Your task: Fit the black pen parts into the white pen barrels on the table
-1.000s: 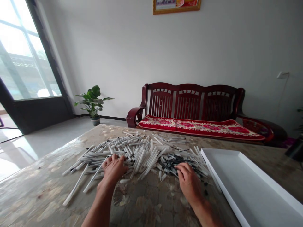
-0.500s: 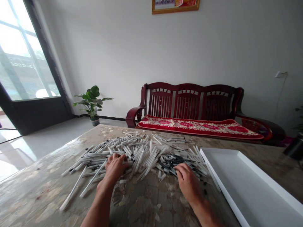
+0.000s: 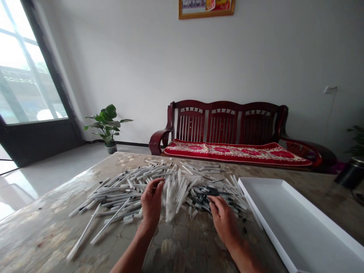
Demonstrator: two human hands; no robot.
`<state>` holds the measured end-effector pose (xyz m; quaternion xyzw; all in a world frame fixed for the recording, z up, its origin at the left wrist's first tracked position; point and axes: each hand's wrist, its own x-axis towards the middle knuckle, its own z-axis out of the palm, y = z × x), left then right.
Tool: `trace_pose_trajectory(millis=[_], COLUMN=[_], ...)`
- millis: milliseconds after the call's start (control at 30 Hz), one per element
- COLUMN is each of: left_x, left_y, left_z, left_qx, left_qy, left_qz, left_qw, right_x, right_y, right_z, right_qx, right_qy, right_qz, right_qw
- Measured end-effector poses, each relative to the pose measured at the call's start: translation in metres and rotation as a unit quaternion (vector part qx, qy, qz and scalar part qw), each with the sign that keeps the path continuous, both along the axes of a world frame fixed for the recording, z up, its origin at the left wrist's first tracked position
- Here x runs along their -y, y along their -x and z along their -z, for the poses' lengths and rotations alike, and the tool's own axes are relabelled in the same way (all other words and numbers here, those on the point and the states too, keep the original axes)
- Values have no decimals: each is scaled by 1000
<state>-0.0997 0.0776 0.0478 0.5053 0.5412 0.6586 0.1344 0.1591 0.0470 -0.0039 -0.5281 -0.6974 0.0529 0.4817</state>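
Observation:
A heap of white pen barrels [image 3: 110, 199], many with dark ends, is spread over the table. My left hand [image 3: 152, 201] is at the middle of the heap, its fingers curled beside a cluster of upright-leaning white pen tubes [image 3: 173, 193]. What those fingers hold, if anything, is hidden. A pile of small black pen parts [image 3: 201, 195], perhaps caps, lies right of the tubes. My right hand [image 3: 224, 218] rests at the near edge of this pile with thumb and fingers drawn together. Any piece between its fingertips is too small to name.
A shallow white tray [image 3: 307, 223] lies on the right of the patterned table [image 3: 182, 246]. Two loose barrels [image 3: 83, 233] lie at the left front. Behind stand a dark red wooden bench [image 3: 222, 125] and a potted plant [image 3: 106, 125]. A black container [image 3: 351, 172] is at far right.
My left hand has moved right and risen slightly, from the left part of the heap to the white tubes. My right hand stays by the black parts. The view has shifted slightly.

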Motion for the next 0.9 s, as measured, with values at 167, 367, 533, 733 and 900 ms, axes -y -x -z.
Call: trace_pose_trajectory(millis=[167,367,533,733,900], left_x=[4,7,9,10,11], left_y=[-33,-54,-57,-56,-55], left_z=[13,20,22,23,23], left_qx=[176,350,370,343,334], left_qy=[17,85,136,162,147], left_qz=[114,198,224,258,244], left_qw=[978,911,891,889,898], right_x=[7,11,7,6,5], right_y=[10,15,11,5,2], right_z=[-5,-9,-15,-23,-20], right_qx=[-76,-179,-290,-353,-330], right_qy=[83,192,233,255,279], right_qz=[-55,-90,-110,-60,-87], right_qw=[992,961,922,899,898])
